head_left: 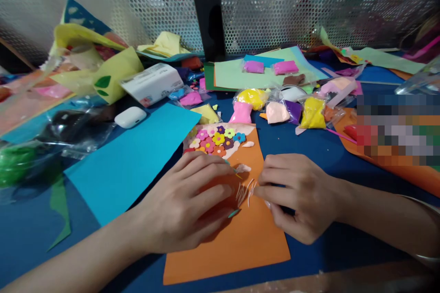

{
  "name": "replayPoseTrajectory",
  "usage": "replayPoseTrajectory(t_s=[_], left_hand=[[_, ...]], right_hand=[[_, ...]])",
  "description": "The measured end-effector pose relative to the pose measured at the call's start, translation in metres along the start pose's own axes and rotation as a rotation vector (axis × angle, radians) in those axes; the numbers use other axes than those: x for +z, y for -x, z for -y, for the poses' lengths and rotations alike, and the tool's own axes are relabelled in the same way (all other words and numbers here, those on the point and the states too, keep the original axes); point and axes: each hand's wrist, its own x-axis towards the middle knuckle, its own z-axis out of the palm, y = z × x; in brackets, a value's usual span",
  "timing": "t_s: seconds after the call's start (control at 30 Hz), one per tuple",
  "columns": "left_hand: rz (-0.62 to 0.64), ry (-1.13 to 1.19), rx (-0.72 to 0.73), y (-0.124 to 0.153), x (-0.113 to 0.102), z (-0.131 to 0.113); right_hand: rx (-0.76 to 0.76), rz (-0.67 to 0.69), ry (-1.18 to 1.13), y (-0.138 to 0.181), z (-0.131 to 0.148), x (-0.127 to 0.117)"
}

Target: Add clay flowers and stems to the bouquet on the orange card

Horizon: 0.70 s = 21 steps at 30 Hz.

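An orange sheet of craft paper (227,242) lies between my hands. Near its top sits a cluster of small clay flowers (218,138) in several colours, on pale pink clay. My left hand (189,197) rests palm down over the sheet's left side, fingers curved and thumb apart from them. Its teal nails show, but the underside of the palm is hidden. At the sheet's right edge, my right hand (299,194) has its fingers curled closed; whatever is at their tips is hidden. Thin pale clay strands (244,192) lie between both hands, below a white clay smear (243,168).
A blue sheet (137,160) lies on the left, near a white earbud case (130,117). Bagged clay (312,113) and paper scraps line the back. A dark phone (209,27) leans upright against a perforated metal panel (257,13). Orange paper (374,155) extends right.
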Motion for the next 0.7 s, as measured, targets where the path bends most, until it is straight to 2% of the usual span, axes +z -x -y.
replayPoseTrajectory(t_s=[0.17, 0.7], left_hand=[[-0.009, 0.039, 0.006, -0.0022, -0.0019, 0.0003], [0.009, -0.026, -0.005, -0.0015, -0.0001, 0.0022]], right_hand=[[-0.047, 0.049, 0.036, -0.0013, 0.0014, -0.0014], [-0.052, 0.018, 0.040, -0.0004, 0.0010, 0.0003]])
